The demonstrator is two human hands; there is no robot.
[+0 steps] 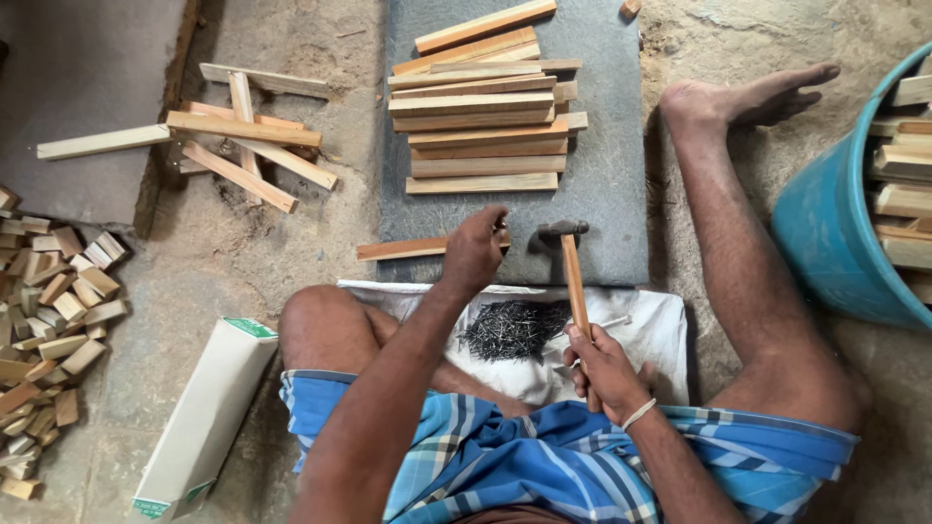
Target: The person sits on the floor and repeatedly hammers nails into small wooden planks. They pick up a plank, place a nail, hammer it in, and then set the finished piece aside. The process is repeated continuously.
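My left hand (474,250) pinches something small, likely a nail, against a thin wooden strip (400,249) lying on a dark stone slab (612,184). My right hand (604,367) grips the wooden handle of a hammer (573,272), whose metal head hovers just right of my left hand. A pile of dark nails (515,327) lies on a white cloth (649,340) over my lap. A neat stack of wooden strips (482,107) rests on the slab beyond my hands.
I sit on the ground with my right leg (738,233) stretched out. A blue tub (845,233) of wood pieces stands at right. Loose strips (243,136) and a heap of small wood blocks (49,330) lie at left, beside a long white box (204,417).
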